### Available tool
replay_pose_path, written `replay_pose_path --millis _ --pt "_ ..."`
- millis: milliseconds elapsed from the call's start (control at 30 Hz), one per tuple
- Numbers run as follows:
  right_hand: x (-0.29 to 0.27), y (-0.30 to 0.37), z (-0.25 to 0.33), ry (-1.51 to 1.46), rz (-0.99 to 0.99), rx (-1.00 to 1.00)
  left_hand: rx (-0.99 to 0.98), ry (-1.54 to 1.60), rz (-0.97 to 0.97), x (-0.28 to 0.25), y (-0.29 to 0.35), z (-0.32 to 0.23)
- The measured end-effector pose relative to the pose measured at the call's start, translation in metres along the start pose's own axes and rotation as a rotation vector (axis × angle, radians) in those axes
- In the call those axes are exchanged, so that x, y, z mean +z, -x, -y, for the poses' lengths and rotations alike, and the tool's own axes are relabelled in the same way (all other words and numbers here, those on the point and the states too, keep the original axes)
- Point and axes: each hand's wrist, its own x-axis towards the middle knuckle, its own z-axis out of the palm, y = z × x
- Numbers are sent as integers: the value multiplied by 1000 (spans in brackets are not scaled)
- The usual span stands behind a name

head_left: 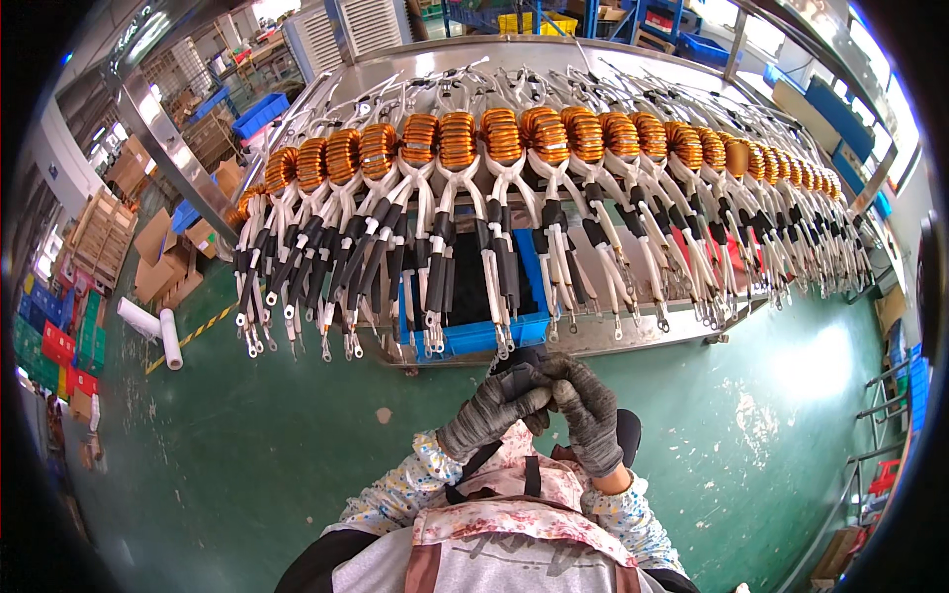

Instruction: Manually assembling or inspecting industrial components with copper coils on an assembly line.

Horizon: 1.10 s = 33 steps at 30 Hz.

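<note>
My left hand (491, 410) and my right hand (590, 410) wear grey knit gloves and meet in front of my body, just off the bench's near edge. The fingers of both are closed and pressed together at the tips. Something small and dark seems to be between them, but I cannot make out what it is. Just beyond them hang white-sleeved leads (502, 255) with black sleeves and ring terminals at their ends. These leads come from a long row of copper-wound coils (458, 140) on the bench. Neither hand visibly touches the leads.
The metal bench (435, 61) carries the coils along its width. Below the hanging leads stands a blue bin (479, 338) with dark contents. Cardboard boxes (163, 252), white rolls (171, 339) and a wooden pallet (102, 237) are at the left. A metal post (163, 138) rises nearby.
</note>
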Motion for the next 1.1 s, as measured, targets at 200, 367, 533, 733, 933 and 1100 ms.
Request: replay_pose_path --millis 200,367,533,733,933,1100 --pt "7 -2 -5 124 -73 -189 -31 -25 2 -6 -3 6" --pt "-3 -2 18 -82 -321 -190 26 68 1 -3 -14 1" --pt "-11 -1 59 -75 -339 -117 289 -134 93 20 -40 5" --pt "-30 -5 46 -2 -403 -200 105 105 100 20 -52 0" --pt "-15 -25 38 -203 -68 -12 268 38 79 10 -78 25" --pt "-11 -41 4 16 -301 -116 41 60 -25 -17 -107 66"
